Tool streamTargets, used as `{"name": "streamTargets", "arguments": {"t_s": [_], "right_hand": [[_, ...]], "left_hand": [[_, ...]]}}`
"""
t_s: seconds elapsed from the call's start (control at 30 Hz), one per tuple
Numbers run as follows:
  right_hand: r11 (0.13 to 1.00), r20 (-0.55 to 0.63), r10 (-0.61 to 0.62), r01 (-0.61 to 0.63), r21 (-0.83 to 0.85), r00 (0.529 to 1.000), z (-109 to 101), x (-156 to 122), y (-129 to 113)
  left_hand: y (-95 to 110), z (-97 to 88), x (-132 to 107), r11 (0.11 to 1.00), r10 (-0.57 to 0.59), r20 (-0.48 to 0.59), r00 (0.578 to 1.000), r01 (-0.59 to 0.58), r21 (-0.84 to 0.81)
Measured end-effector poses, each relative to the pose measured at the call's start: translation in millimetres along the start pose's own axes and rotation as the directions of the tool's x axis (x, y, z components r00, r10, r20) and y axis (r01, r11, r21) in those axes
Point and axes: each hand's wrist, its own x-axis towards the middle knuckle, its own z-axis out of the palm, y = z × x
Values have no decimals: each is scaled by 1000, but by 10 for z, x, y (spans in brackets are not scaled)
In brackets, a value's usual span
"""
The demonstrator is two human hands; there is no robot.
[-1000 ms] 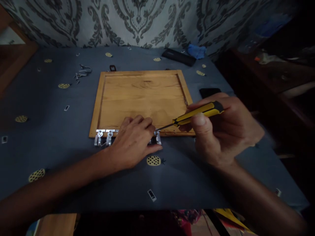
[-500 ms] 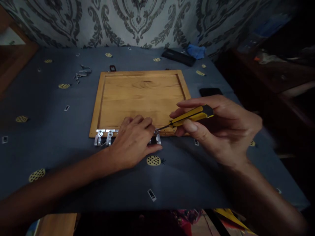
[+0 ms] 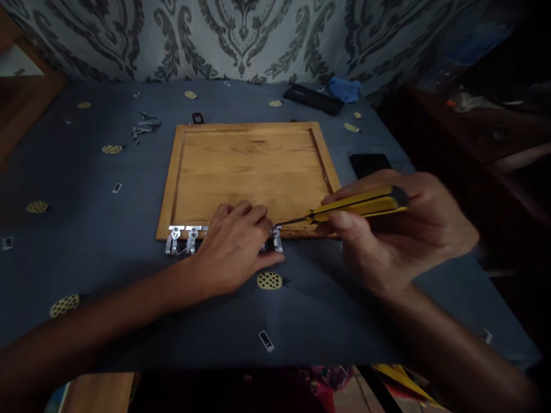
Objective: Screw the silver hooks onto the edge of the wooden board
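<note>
A yellow-and-black screwdriver (image 3: 357, 205) is gripped in my right hand (image 3: 417, 223), its shaft slanting left and down. Its tip meets a metal hinge (image 3: 278, 238) at the near edge of a framed wooden panel (image 3: 252, 166). Over that same edge lies my left hand (image 3: 235, 246), fingers curled and thumb along the near side, closed around the hinge and hiding part of it. Left of this hand, two more silvery hinges, an outer one (image 3: 173, 238) and an inner one (image 3: 192, 236), sit along the edge.
The panel lies on a dark blue patterned tablecloth (image 3: 142, 332). Small metal parts (image 3: 144, 127) are at the back left. A long black case (image 3: 314, 100), a blue cloth (image 3: 344, 89) and a flat black object (image 3: 370, 164) are on the right. A patterned curtain (image 3: 241, 40) hangs behind.
My right hand has shifted right and slightly down, and more of the screwdriver's handle shows, held at a flatter angle. My left hand and the panel stay in place.
</note>
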Motion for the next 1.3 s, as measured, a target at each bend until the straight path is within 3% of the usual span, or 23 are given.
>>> {"name": "streamTargets", "arguments": {"t_s": [0.13,0.33,0.77,1.13,1.3], "right_hand": [[999,-93,29,-31,-16,995,-19,15,-12],[999,37,53,-52,-16,998,-36,-13,-1],[992,79,125,-125,2,989,-16,-41,3],[979,371,98,-157,132,924,-129,170,-35],[988,284,99,-128,84,954,-94,160,-6]], "left_hand": [[-5,-2,-5,1000,9,0,1000,-9,1],[-6,17,-9,1000,10,-14,1000,-9,3],[5,3,-1,1000,5,3,1000,-5,-7],[7,1,0,1000,7,-15,1000,-7,8],[5,8,-4,1000,6,-19,1000,-6,-3]]}}
